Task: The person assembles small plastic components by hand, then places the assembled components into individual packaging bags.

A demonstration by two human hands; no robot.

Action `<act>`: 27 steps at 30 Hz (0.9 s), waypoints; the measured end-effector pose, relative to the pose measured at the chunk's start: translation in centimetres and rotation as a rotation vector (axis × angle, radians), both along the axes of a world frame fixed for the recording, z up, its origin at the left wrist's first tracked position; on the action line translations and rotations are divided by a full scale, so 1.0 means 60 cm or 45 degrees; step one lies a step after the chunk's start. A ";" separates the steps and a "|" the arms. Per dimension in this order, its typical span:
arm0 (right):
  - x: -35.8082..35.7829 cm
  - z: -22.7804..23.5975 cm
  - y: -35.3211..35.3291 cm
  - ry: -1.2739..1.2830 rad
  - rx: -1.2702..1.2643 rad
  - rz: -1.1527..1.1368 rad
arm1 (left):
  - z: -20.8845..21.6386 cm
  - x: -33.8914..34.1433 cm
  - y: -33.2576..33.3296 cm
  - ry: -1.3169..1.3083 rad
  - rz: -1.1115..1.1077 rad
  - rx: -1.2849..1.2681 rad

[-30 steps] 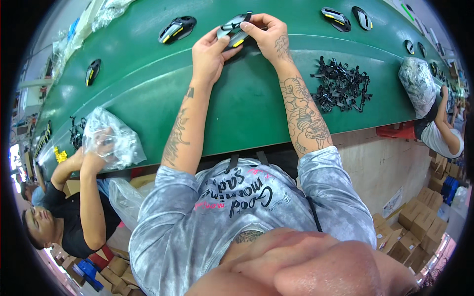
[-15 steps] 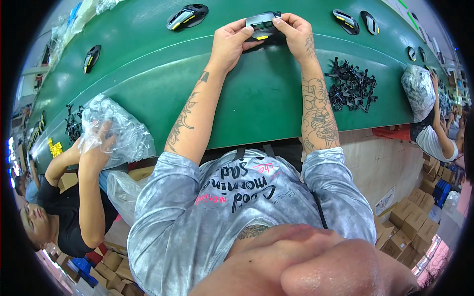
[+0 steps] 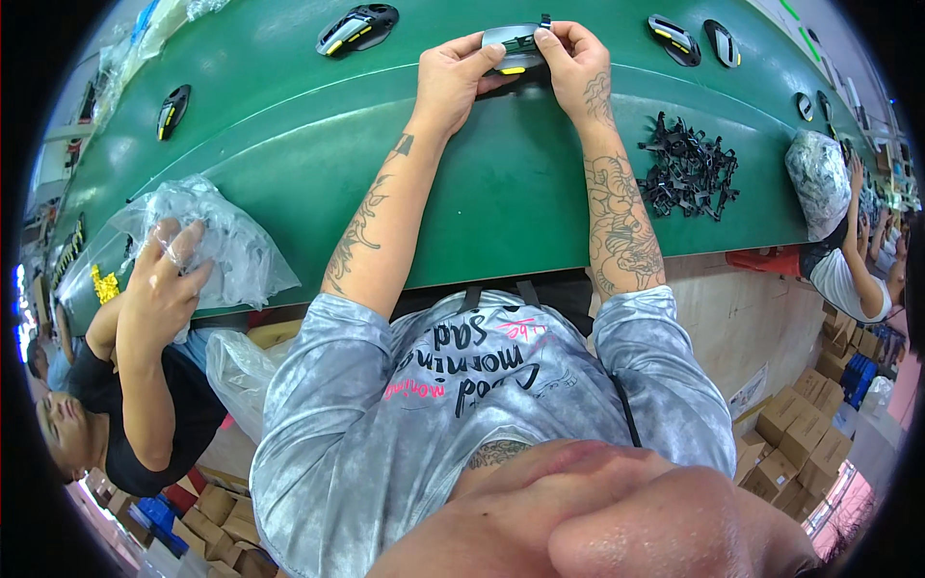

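Note:
Between my two hands, at the top middle over the green work surface [image 3: 520, 183], is a grey and black computer mouse shell [image 3: 501, 37] with a yellow strip on its near edge. My left hand [image 3: 451, 82] grips its left side, thumb on top and fingers beneath. The thumb and fingers of my right hand [image 3: 576, 75] close on a small black plastic part [image 3: 545, 21] at the shell's right end. Part of that piece lies along the shell, and my fingers hide the rest. A pile of similar black plastic parts [image 3: 689, 169] lies beside my right forearm.
Other mouse shells [image 3: 357, 30] lie along the far strip, including a pair [image 3: 673, 40] at right. A co-worker's hand [image 3: 159, 279] works at a clear plastic bag [image 3: 226, 241] on the left, near small yellow parts [image 3: 104, 285]. Another full bag [image 3: 817, 183] sits at the right edge.
The black part now sticks up higher at the shell's right end, by my right thumb. Mouse shells at far left have shifted slightly left. The co-worker's hand has moved lower left on the bag.

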State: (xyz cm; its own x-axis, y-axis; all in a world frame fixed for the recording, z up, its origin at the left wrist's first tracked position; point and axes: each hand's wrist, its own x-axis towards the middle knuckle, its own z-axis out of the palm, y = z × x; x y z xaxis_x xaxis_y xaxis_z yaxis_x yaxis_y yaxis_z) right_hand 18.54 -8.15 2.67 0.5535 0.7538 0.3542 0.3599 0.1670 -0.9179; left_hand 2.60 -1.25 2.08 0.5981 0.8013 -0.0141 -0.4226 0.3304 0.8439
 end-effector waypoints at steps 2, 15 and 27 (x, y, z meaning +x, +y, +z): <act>-0.002 0.007 -0.004 -0.055 -0.008 -0.019 | -0.001 0.000 -0.001 0.012 -0.011 0.009; -0.003 0.010 -0.009 -0.022 -0.183 0.045 | -0.009 -0.012 0.005 -0.077 -0.085 -0.032; 0.007 0.008 -0.001 0.158 0.053 0.332 | -0.012 -0.024 0.029 -0.200 -0.179 -0.242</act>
